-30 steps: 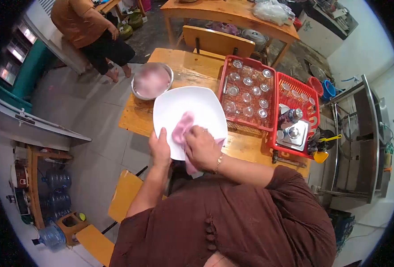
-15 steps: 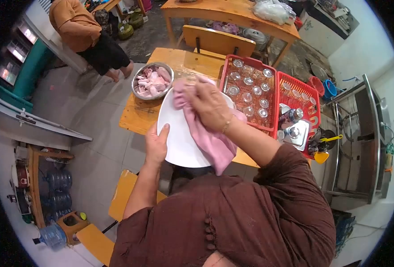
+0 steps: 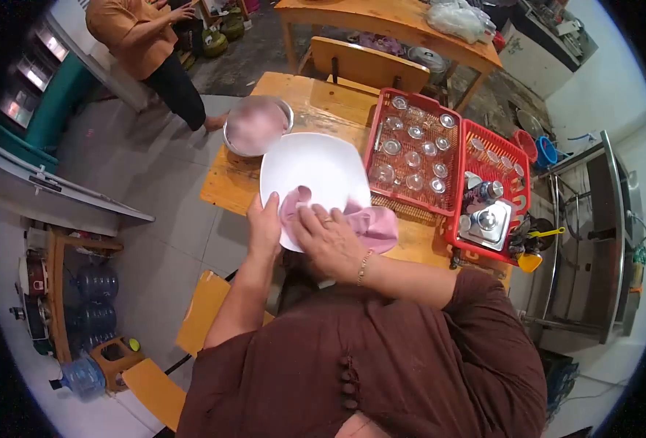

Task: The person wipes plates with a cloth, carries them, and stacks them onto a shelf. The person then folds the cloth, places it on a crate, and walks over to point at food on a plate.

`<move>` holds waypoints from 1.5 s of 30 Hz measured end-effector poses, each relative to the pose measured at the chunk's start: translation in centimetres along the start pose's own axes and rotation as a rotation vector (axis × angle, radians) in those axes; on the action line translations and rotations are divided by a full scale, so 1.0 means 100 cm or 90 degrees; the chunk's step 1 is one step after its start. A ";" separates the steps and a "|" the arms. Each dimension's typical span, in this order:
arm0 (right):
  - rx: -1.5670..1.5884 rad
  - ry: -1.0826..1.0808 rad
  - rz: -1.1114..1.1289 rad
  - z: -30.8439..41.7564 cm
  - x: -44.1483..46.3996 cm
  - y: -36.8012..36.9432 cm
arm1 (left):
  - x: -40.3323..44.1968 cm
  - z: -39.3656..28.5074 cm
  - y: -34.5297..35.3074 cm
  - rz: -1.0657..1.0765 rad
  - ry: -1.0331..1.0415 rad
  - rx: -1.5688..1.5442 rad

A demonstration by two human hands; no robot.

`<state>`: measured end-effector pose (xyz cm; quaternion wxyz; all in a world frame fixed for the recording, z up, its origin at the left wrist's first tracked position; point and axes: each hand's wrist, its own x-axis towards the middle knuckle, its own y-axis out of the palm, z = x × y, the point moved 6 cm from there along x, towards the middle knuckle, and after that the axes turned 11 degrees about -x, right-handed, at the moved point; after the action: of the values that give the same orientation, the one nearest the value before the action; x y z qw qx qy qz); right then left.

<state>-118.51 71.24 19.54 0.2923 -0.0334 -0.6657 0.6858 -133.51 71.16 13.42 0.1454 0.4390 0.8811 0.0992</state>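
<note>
A white plate [image 3: 315, 162], squarish with rounded corners, is held over the near edge of the wooden table. My left hand [image 3: 266, 225] grips its left rim, thumb on top and the other fingers hidden beneath. A pink cloth [image 3: 375, 226] lies across the near part of the plate and hangs past its right rim. My right hand [image 3: 329, 237] presses the cloth against the plate's surface, the fingers bent over it. Just beyond the plate's left side stands a metal bowl [image 3: 289, 117] of pale pink meat, blurred in this view.
Right of the plate, a red basket [image 3: 376, 150] holds several upturned glasses. Another red basket [image 3: 525, 184] has glasses, a metal container and a yellow-handled utensil [image 3: 545, 233]. A wooden chair [image 3: 370, 64] stands across the table [image 3: 217, 182]. A person in orange [image 3: 129, 36] stands back left.
My right hand has swept the cloth from the plate's far side to its near edge. The plate looks flatter now. The person in orange has raised their forearms.
</note>
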 end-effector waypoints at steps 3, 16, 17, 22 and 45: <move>-0.098 -0.060 0.088 -0.015 -0.010 -0.003 | -0.003 -0.026 0.005 0.030 -0.088 -0.037; 0.968 0.414 0.085 -0.108 0.007 -0.058 | -0.006 -0.008 -0.034 0.347 -0.237 -0.368; 0.998 0.479 0.096 -0.113 0.004 -0.041 | -0.011 -0.017 -0.028 0.327 -0.215 -0.378; 0.756 0.663 -0.133 -0.160 -0.020 0.004 | -0.008 -0.057 -0.036 0.282 -0.202 -0.288; 0.571 0.647 0.100 -0.162 -0.018 0.111 | 0.019 -0.082 -0.060 0.341 -0.197 -0.133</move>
<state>-113.96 85.55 6.79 0.5036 -0.2752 -0.0925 0.8137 -141.90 68.76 19.02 0.2909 0.6479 0.6865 0.1560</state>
